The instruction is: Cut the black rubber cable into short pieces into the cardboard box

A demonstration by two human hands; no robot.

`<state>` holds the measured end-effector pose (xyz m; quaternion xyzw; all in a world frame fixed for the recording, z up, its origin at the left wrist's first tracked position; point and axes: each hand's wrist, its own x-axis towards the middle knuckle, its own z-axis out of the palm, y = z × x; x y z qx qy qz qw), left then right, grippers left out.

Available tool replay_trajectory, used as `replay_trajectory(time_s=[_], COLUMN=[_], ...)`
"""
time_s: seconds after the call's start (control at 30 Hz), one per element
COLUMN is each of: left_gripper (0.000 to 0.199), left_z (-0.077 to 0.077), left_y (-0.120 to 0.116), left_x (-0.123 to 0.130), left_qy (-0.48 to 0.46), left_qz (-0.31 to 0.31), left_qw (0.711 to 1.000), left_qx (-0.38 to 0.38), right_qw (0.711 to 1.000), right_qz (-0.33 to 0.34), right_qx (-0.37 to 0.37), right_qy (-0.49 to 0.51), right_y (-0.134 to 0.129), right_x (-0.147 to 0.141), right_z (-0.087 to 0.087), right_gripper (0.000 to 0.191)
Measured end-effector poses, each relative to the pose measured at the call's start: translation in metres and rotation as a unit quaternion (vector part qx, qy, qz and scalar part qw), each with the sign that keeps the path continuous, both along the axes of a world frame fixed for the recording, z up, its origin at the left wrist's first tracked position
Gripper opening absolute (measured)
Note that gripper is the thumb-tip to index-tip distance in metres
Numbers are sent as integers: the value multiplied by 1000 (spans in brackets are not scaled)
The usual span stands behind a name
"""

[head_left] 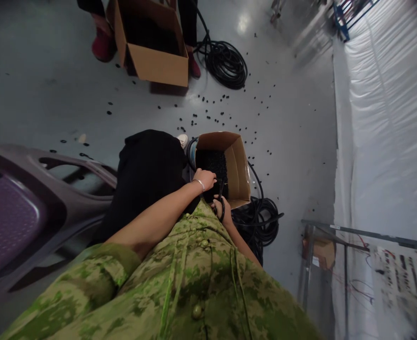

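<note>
My left hand (pixel 205 179), with a silver bracelet at the wrist, is closed above an open cardboard box (pixel 238 170). A dark piece, seemingly the end of a black hose (pixel 190 152), is at its fingertips. The hose bends down the box's left side toward that hand. My right hand (pixel 224 208) is closed around the black handles of scissors (pixel 221 192), whose blades point up toward the left fingertips. Inside the box lies a heap of small black cut pieces (pixel 211 162). Whether the blades touch the hose cannot be made out.
Coiled black hose (pixel 265 219) lies right of the box, and another coil (pixel 227 66) farther off. A co-worker's legs flank a larger cardboard box (pixel 158 61). Small black rings (pixel 208 117) litter the grey floor. A purple-grey chair (pixel 13 222) stands left, a metal frame (pixel 309 255) right.
</note>
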<state>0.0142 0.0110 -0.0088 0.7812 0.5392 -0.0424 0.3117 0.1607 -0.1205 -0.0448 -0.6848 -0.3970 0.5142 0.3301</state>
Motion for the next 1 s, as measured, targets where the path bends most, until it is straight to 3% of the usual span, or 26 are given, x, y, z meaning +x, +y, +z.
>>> replay_trajectory(time_s=[0.2, 1.0], left_gripper=[33, 37], left_z=[-3, -5], left_y=[0, -1], left_x=[0, 1], left_qy=[-27, 10], left_qz=[15, -10], left_qw=[999, 1000], left_qx=[-12, 1], right_qw=[999, 999], right_qz=[31, 17], right_qx=[23, 26], right_qy=[-30, -30], right_y=[1, 3], right_x=[1, -2], right_z=[0, -7], right_gripper=[38, 38])
